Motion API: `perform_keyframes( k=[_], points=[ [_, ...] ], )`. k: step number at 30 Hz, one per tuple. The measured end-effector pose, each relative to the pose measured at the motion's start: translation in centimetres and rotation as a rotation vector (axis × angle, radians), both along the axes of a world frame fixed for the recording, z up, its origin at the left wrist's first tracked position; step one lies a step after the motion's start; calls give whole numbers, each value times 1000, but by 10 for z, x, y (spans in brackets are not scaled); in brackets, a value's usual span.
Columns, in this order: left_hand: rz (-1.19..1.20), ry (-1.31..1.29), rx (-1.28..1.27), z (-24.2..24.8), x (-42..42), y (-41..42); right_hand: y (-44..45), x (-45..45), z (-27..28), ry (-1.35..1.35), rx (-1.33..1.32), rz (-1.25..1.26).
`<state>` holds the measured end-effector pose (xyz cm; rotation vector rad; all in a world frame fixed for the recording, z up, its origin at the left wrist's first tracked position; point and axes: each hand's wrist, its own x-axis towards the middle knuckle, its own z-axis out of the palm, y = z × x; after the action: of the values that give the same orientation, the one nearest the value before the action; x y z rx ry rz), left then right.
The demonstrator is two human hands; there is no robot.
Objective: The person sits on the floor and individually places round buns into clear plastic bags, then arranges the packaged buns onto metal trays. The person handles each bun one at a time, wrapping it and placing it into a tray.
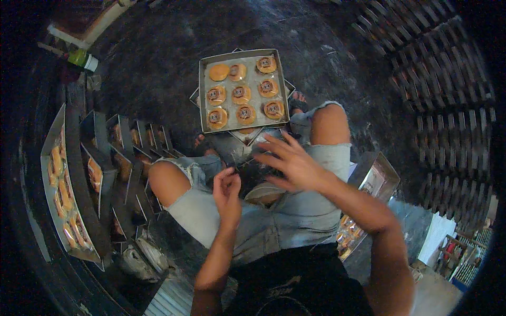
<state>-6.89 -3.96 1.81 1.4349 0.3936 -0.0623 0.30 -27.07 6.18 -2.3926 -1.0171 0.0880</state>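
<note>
My right hand is over my lap with its fingers spread and nothing visible in it. To its left, my left hand is raised with curled fingers; whether something small is pinched there is not clear. Beyond both hands stands a square metal tray lined with pale paper. Round buns lie in it in rows, most in clear wrappers with a printed label. One bun at the far left corner shows no label. Beneath is another tray, turned at an angle.
On the left, stacked metal trays hold bread, with wrapped long rolls in the nearest. Another tray of wrapped buns is by my right hip. Tall dark slatted stacks line the right side. A green container is at far left.
</note>
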Motion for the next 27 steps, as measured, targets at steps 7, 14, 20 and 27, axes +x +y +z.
perform_keyframes(
  k=[7,14,20,27],
  points=[
    [-162,31,92,-19,-17,7,-256,-218,-130,-184,-160,-1346],
    [-284,-36,15,22,8,-48,-279,-249,-172,-43,-270,-1351],
    [-349,-19,-24,28,-5,-85,-288,-254,-180,-142,-218,-1313],
    [-511,-83,-23,32,-16,-88,-288,-243,-162,-230,-314,-1278]
  ],
)
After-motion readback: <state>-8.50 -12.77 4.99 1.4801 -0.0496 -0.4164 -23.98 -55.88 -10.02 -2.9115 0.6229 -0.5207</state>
